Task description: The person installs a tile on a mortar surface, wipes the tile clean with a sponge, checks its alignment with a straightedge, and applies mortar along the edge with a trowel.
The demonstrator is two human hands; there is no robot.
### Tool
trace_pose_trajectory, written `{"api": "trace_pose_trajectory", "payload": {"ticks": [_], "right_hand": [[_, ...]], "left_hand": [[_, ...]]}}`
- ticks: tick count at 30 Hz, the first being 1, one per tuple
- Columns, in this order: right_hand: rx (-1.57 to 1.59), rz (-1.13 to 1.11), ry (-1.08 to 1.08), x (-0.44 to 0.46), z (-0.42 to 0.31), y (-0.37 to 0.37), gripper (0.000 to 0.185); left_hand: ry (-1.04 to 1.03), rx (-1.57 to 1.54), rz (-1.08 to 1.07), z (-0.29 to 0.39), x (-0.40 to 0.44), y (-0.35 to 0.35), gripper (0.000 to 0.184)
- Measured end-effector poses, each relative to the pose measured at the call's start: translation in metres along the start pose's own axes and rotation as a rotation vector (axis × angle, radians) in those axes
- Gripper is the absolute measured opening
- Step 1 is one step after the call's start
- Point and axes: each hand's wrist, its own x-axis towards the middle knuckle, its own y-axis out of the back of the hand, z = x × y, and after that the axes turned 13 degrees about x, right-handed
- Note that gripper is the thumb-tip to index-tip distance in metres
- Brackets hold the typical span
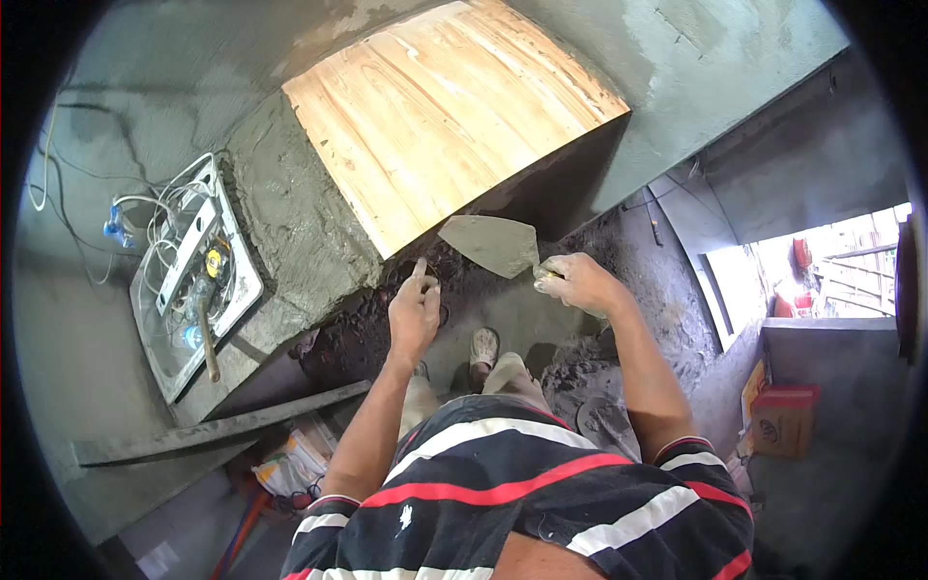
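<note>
My right hand (580, 283) is wrapped round the handle of a pointing trowel. The trowel's broad blade (491, 244) is coated with grey mortar and points left, just below the front edge of a wood-grain tile slab (454, 116). My left hand (416, 311) hangs near the slab's lower corner, its index finger stretched out and the others bent, with nothing visible in it. Wet grey mortar (300, 213) covers the ledge to the left of the slab.
A white sink-like basin (246, 266) on the left holds cables, a yellow tape measure (215, 261) and a hammer-like tool (205, 329). A long board (222, 425) lies below it. Mortar (590, 387) is spread near my feet. A cardboard box (783, 420) stands at right.
</note>
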Motion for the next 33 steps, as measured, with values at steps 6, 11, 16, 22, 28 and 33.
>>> {"api": "trace_pose_trajectory", "payload": {"ticks": [6, 11, 16, 22, 28, 33], "right_hand": [[0.223, 0.015, -0.072, 0.002, 0.016, 0.017, 0.031], [0.372, 0.046, -0.098, 0.005, 0.043, 0.050, 0.028], [0.448, 0.081, -0.147, -0.015, 0.047, 0.074, 0.026], [0.436, 0.160, -0.169, -0.047, 0.074, 0.091, 0.025], [0.691, 0.490, -0.178, -0.082, 0.106, 0.096, 0.025], [0.680, 0.554, -0.222, -0.112, 0.138, 0.096, 0.026]], "left_hand": [[0.506, -1.113, -0.080, 0.019, 0.014, -0.001, 0.046], [0.485, -1.521, -0.070, 0.039, 0.039, -0.007, 0.047], [0.412, -1.619, -0.141, 0.056, 0.057, -0.027, 0.049], [0.346, -1.727, -0.197, 0.061, 0.079, -0.051, 0.049], [0.322, -1.815, -0.261, 0.084, 0.092, -0.069, 0.047], [0.286, -1.850, -0.311, 0.107, 0.115, -0.093, 0.042]]}}
